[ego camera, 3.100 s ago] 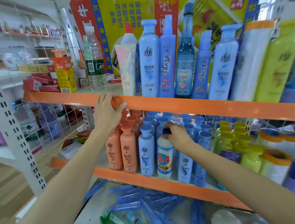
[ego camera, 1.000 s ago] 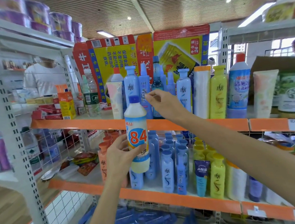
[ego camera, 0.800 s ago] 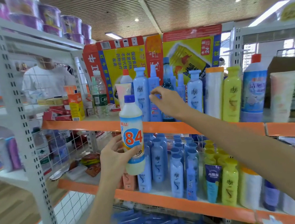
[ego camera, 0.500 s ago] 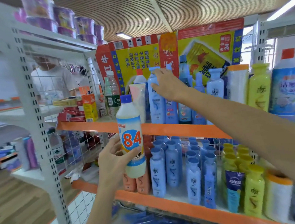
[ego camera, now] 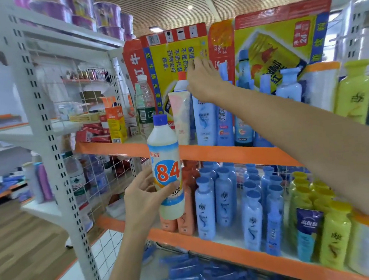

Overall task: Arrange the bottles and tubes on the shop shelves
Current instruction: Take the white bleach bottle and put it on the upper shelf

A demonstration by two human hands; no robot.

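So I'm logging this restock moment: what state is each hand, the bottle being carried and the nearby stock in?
Left hand: grips the lower body of the white 84 bottle.
White 84 bottle with blue cap: capped, upright, held in the air before the shelves.
Right hand: fingers straight, raised at the upper-shelf bottle tops; contact unclear.
Pale pink tube: standing on the upper shelf.
Clear water bottle with green label: capped, upright.
Blue tubes: lying jumbled on the bottom shelf.

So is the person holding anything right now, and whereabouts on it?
The left hand grips the white 84 bottle round its lower body, upright. The right hand reaches among the top-shelf bottles with fingers spread, holding nothing visible.
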